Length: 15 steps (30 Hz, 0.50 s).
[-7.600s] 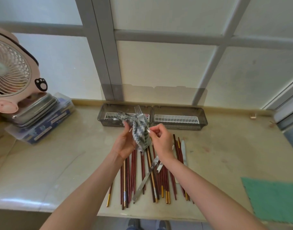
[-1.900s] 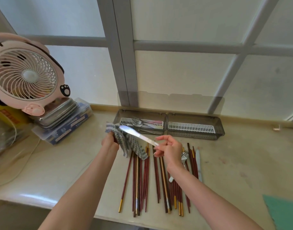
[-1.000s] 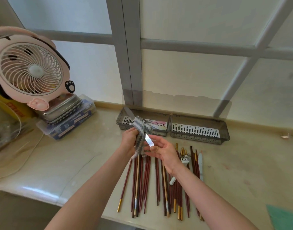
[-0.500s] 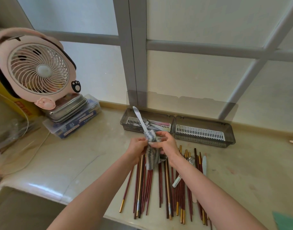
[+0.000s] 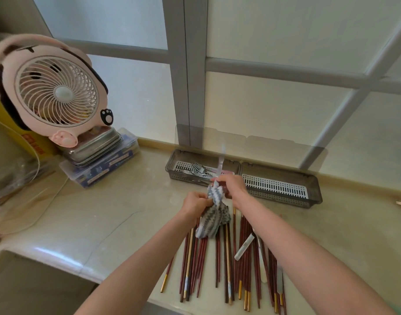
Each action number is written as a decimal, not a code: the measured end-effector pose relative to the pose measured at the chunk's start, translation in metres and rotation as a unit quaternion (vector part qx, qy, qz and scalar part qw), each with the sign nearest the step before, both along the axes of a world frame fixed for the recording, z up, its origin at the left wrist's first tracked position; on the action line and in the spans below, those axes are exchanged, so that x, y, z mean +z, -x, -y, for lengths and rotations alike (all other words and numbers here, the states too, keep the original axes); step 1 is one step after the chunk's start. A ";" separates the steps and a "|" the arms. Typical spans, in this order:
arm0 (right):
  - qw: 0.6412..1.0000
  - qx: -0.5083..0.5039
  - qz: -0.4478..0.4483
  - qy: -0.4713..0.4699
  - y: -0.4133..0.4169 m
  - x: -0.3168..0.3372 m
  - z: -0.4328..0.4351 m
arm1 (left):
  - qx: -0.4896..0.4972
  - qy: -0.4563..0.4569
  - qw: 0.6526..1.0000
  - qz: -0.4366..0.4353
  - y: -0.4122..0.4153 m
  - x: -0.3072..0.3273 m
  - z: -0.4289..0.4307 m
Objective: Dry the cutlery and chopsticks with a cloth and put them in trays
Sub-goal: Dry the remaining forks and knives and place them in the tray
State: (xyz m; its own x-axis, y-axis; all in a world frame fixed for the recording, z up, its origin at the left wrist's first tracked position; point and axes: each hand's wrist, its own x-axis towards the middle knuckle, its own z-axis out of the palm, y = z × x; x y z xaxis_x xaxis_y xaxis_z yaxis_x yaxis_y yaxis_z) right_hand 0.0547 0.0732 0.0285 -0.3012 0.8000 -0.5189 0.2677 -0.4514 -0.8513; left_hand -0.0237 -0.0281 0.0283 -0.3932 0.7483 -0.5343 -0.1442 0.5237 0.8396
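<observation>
Holds the knife [image 5: 221,160] nearly upright now, blade free above both hands and blurred by motion, just before the left tray [image 5: 183,177]; had it lying across a moment earlier, with the cloth [image 5: 214,218] drawn along the blade. Has passed therefore from the blade to the handle part. Grips the upper fold of the cloth with the right hand [image 5: 233,187], fingers curled round it and, so far as can be judged, round the lower part of the knife inside; cannot see the handle itself. Bunches the rest of the cloth in the left hand [image 5: 196,202], fingers closed tightly on it, loose end hanging down over the chopsticks [image 5: 226,258]. Means, most probably, a nearly finished drying of this knife, with only the putting away left for it. Should go next into the left tray, already holding several forks [image 5: 198,167] and standing just behind the hands; shows nothing visible on the white grid of the right tray [image 5: 283,200] beside it. Leaves much work after that: all the chopsticks spread on the desk [image 5: 104,212] in front, a white-handled piece [image 5: 243,247] lying among them, none yet in a tray. Asks some care with the raised blade near the tray wall when lowering it
</observation>
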 end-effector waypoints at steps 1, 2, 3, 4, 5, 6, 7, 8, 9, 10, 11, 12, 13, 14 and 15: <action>1.000 0.002 0.005 -0.006 0.002 -0.003 -0.009 | 0.007 0.004 1.000 0.008 0.002 0.001 0.001; 1.000 0.006 0.014 -0.020 0.005 -0.004 -0.018 | 0.016 0.006 1.000 0.018 0.003 0.000 0.003; 0.997 0.016 0.045 -0.053 0.008 -0.007 -0.027 | 0.024 0.007 0.999 0.028 0.005 0.000 0.006; 0.987 0.047 0.108 -0.110 0.010 -0.012 -0.038 | 0.030 0.007 0.999 0.035 0.007 -0.001 0.009; 0.961 0.095 0.193 -0.176 0.011 -0.017 -0.047 | 0.035 0.007 0.999 0.039 0.010 -0.002 0.012; 0.921 0.141 0.277 -0.234 0.013 -0.021 -0.053 | 0.038 0.006 0.998 0.040 0.012 -0.003 0.015; 0.879 0.174 0.345 -0.281 0.014 -0.025 -0.058 | 0.041 0.005 0.998 0.038 0.015 -0.004 0.019; 0.843 0.198 0.388 -0.315 0.017 -0.029 -0.063 | 0.046 0.005 0.998 0.036 0.017 -0.004 0.021; 0.817 0.215 0.414 -0.339 0.021 -0.032 -0.067 | 0.051 0.003 0.998 0.037 0.019 -0.005 0.024; 0.798 0.230 0.429 -0.355 0.025 -0.035 -0.072 | 0.058 0.001 0.998 0.039 0.021 -0.005 0.026; 0.791 0.240 0.431 -0.362 0.031 -0.038 -0.077 | 0.065 0.000 0.997 0.040 0.024 -0.005 0.028; 0.792 0.248 0.424 -0.363 0.036 -0.040 -0.080 | 0.069 0.002 0.997 0.040 0.026 -0.005 0.029; 0.796 0.253 0.415 -0.361 0.039 -0.045 -0.083 | 0.072 0.006 0.997 0.039 0.028 -0.005 0.030; 0.800 0.256 0.408 -0.356 0.041 -0.047 -0.085 | 0.074 0.008 0.997 0.038 0.030 -0.004 0.030; 0.805 0.253 0.401 -0.356 0.041 -0.048 -0.085 | 0.074 0.008 0.996 0.040 0.032 -0.005 0.031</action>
State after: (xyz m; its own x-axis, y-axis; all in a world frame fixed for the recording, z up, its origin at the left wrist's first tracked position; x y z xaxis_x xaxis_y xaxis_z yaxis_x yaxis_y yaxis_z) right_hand 0.0133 0.1579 -0.0199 -0.4784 0.8607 -0.1741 0.8567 0.4140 -0.3077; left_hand -0.0559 -0.0591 0.0237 -0.4537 0.6763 -0.5803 -0.2874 0.5054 0.8136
